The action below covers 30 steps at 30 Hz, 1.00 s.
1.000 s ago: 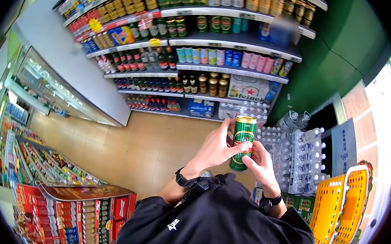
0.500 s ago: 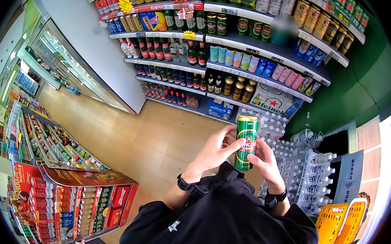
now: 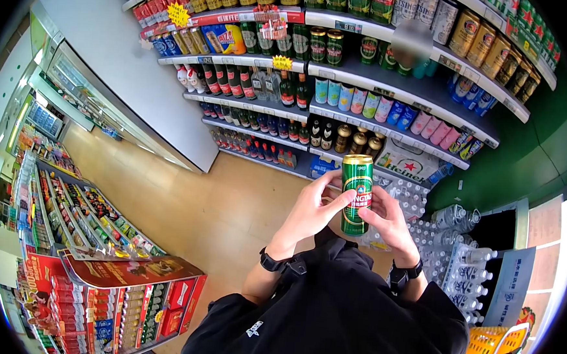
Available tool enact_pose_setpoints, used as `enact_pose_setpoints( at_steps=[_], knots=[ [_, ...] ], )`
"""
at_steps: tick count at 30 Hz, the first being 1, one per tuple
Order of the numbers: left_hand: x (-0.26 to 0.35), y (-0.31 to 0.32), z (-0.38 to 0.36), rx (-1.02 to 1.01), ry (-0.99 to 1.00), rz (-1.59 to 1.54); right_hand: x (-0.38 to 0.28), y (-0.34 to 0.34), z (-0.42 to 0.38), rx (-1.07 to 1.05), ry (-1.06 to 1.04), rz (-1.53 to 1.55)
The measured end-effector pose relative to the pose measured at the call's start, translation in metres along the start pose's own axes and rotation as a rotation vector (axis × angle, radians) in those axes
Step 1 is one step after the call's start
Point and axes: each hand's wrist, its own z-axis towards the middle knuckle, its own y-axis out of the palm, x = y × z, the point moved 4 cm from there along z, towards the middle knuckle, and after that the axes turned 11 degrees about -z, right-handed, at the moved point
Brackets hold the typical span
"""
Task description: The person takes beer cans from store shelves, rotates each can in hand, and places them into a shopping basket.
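A tall green beer can (image 3: pixel 355 214) with a gold rim and a red-and-white Tsingtao label stands upright between my two hands, in front of my chest. My left hand (image 3: pixel 317 208) grips it from the left, thumb across the front of the label and fingers behind. From the right, my right hand (image 3: pixel 391 221) closes on the can with the thumb on its lower front; some fingers are hidden behind it. Dark bands circle both wrists. Beyond the can, stocked drink shelves (image 3: pixel 245 112) carry more cans and bottles.
Packs of bottled water (image 3: pixel 471 273) are stacked at the right, with a yellow basket (image 3: pixel 481 345) nearer me. A red display stand (image 3: pixel 128 268) of cans is at lower left, beside a long goods shelf (image 3: pixel 67 203). Tiled floor (image 3: pixel 230 193) lies between.
The view has shifted, so the shelves look larger and sit farther right. The can is slightly higher in view, still held by both hands with much the same grip.
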Motion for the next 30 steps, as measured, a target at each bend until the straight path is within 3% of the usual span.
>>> enact_pose_setpoints(
  at_steps=[16, 24, 30],
  knots=[
    [-0.017, -0.052, 0.235, -0.044, 0.098, 0.021, 0.007, -0.100, 0.223, 0.096, -0.214, -0.122],
    [-0.015, -0.059, 0.304, 0.001, 0.210, 0.041, -0.005, -0.135, 0.297, 0.361, -0.400, -0.627],
    [-0.010, -0.070, 0.350, 0.006, 0.280, 0.133, -0.003, -0.153, 0.344, 0.428, -0.425, -0.664]
  ],
)
